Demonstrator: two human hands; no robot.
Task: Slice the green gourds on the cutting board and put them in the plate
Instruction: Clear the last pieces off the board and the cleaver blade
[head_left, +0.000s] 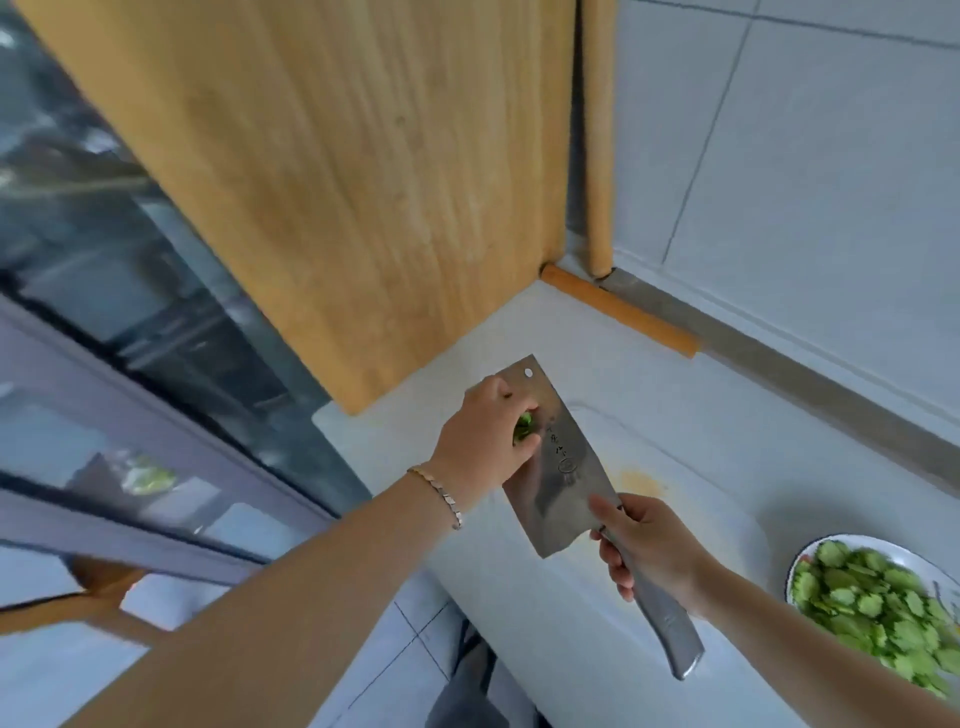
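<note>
The left hand (485, 441) pinches what look like gourd slices (523, 428) against the cleaver (550, 467) blade. The right hand (649, 551) wraps its fingers (618, 569) round the handle, above the cutting board (675, 457). Carried to the heaped plate (800, 561), slices could slip off the tilted blade.

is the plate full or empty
Full: gourd slices heap across the visible part of the plate; its right side is cut off.

Bare forearms; left-wrist bracelet (435, 493)
</note>
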